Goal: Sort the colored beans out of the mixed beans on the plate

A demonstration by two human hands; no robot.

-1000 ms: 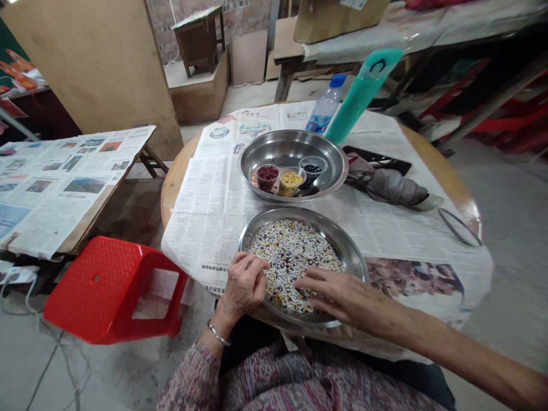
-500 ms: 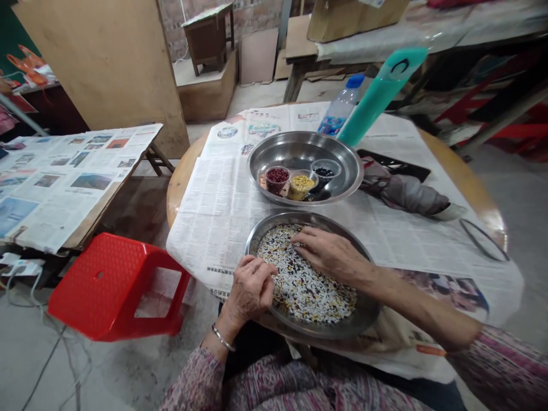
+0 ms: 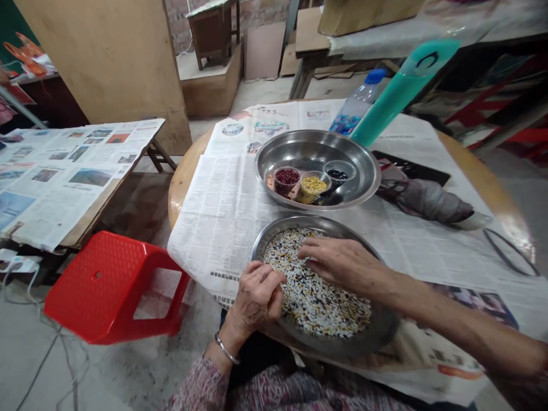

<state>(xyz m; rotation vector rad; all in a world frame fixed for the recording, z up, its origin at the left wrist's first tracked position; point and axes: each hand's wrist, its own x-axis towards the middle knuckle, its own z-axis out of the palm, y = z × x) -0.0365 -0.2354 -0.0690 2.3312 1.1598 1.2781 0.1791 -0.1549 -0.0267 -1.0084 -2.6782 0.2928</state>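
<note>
A steel basin (image 3: 387,337) in front of me holds a spread of white grains (image 3: 317,311) mixed with yellow, dark red and black beans. My left hand (image 3: 259,294) is at the basin's left rim with its fingers curled closed; whatever they may hold is hidden. Over the upper part of the mix, my right hand (image 3: 338,262) reaches in from the right, fingers bent downward and somewhat apart, the tips at the grains. A second steel basin (image 3: 363,191) stands just beyond, with clear cups of red beans (image 3: 286,176), yellow beans (image 3: 313,185) and black beans (image 3: 338,173).
Newspaper (image 3: 205,200) covers the round table. A water bottle (image 3: 359,103), a teal long-shaped object (image 3: 406,91) and a folded umbrella (image 3: 432,197) with a strap lie behind and right. A red stool (image 3: 103,285) stands left, beside another newspaper-covered table (image 3: 72,177).
The view has shifted slightly, so the table's things appear further right. My right hand has drawn a little nearer over the grains; my left hand stays curled at the rim.
</note>
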